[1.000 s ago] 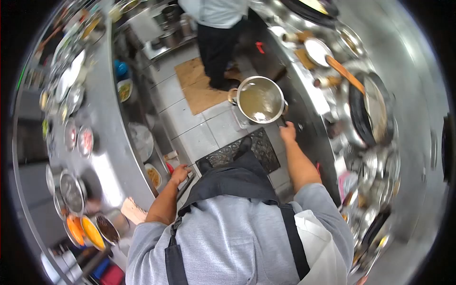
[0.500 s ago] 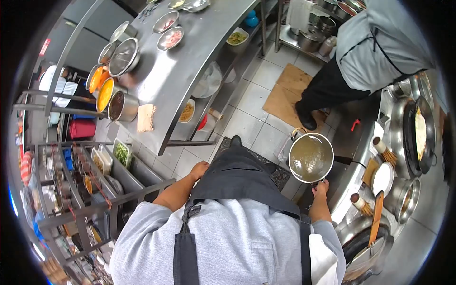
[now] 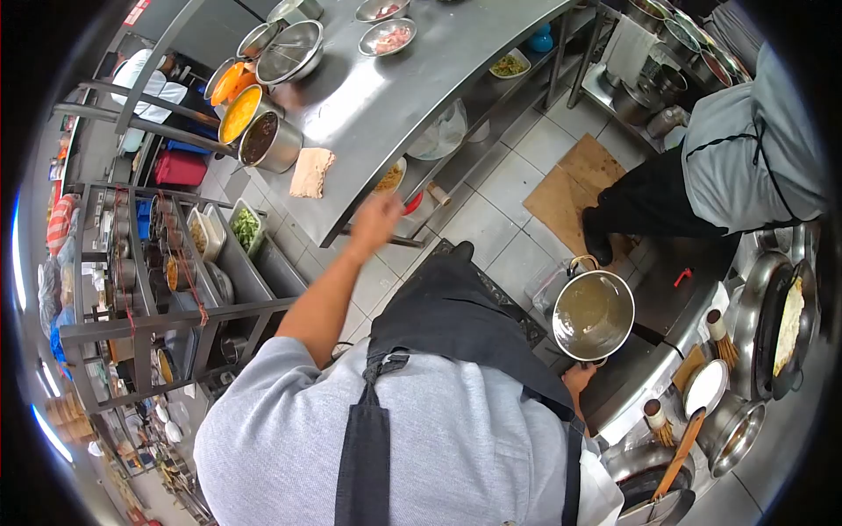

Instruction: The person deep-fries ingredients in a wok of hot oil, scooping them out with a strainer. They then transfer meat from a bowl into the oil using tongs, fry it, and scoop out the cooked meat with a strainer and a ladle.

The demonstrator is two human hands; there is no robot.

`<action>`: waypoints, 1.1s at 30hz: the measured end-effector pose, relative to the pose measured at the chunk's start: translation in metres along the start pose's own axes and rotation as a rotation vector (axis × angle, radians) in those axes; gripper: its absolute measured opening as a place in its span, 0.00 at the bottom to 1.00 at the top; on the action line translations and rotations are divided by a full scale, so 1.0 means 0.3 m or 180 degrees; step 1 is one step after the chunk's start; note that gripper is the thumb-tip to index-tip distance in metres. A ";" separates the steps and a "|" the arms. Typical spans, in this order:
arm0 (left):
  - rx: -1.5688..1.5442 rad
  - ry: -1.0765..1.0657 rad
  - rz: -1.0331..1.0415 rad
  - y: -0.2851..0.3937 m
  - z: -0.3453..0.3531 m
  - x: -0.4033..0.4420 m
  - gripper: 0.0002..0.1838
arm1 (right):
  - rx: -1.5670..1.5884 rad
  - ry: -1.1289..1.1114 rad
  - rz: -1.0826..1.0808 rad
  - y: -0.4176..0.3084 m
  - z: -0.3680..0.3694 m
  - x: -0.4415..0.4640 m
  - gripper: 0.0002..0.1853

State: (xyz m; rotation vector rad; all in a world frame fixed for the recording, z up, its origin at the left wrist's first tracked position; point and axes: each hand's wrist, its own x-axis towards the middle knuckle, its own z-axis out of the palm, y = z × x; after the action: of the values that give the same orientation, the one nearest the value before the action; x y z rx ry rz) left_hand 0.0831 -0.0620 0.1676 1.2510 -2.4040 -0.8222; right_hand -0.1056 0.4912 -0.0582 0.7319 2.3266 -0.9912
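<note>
Round silver metal pot (image 3: 626, 330) of pale yellow liquid (image 3: 589, 311), just beyond my right hand (image 3: 579, 379).
That hand is closed on the pot's handle (image 3: 600, 361); I cannot tell how open my blurred left hand (image 3: 377, 222) is, well left of the grip, near the grey steel table (image 3: 351, 98). A flat brown sheet (image 3: 563, 195) lies beyond.

Count: I have two hands, one left hand (image 3: 377, 219) and one right hand (image 3: 578, 378); one pot (image 3: 593, 352); two brushes (image 3: 717, 326); one wooden handle (image 3: 682, 456); one folded cloth (image 3: 313, 172); two bowls of pinkish pieces (image 3: 386, 53).
</note>
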 end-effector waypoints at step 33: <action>-0.3462 0.0108 -0.1858 -0.065 -0.146 1.200 0.19 | 0.0296 0.0548 -0.0325 -0.344 -0.218 -0.453 0.10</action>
State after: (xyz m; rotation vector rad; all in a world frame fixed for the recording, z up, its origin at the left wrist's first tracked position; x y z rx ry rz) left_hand -0.0879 -0.3815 0.1931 1.3688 -1.1127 -1.8654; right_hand -0.0883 0.4422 0.1172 0.7684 2.5011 -1.1279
